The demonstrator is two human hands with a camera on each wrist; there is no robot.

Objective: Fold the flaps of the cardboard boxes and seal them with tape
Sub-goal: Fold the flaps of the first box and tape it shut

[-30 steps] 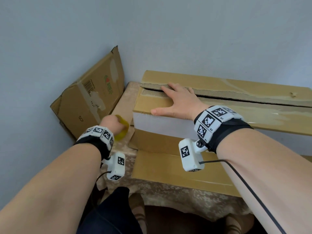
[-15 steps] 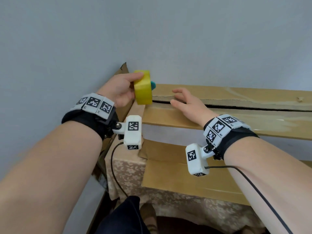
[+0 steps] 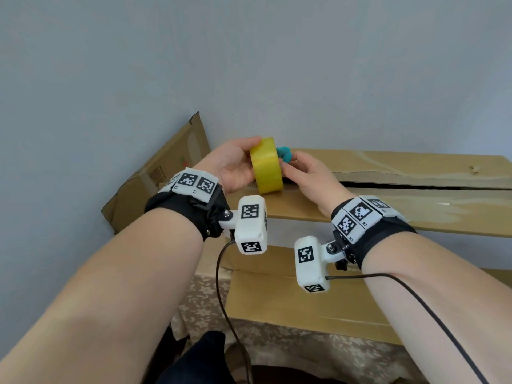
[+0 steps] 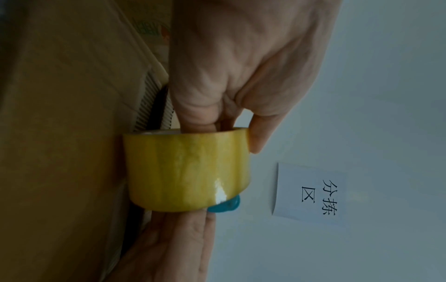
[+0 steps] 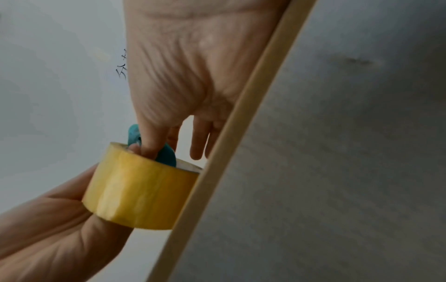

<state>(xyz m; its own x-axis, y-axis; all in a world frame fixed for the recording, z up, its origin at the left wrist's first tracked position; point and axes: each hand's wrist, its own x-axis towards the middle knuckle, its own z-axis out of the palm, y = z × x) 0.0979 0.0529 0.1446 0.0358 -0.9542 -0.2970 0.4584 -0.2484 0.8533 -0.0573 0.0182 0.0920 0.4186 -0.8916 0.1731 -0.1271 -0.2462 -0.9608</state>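
A yellow tape roll (image 3: 266, 165) with a teal plastic piece (image 3: 285, 154) on its far side is held upright over the left end of the long cardboard box (image 3: 388, 209). My left hand (image 3: 238, 166) grips the roll, fingers inside the core and thumb on the outer rim (image 4: 253, 137). My right hand (image 3: 300, 169) meets the roll from the right; its thumb and forefinger pinch at the rim beside the teal piece (image 5: 166, 156), the other fingers straight. The box's top flaps are folded down with a dark gap (image 3: 401, 187) between them.
A second cardboard box (image 3: 160, 173) leans against the wall at the left. A table with a patterned cloth (image 3: 205, 295) carries the long box and a flat cardboard sheet (image 3: 291, 297). A paper sign (image 4: 311, 192) hangs on the wall behind.
My left hand brought the tape roll up from beside the table to the box's left end. My right hand left the flap and moved over to the roll.
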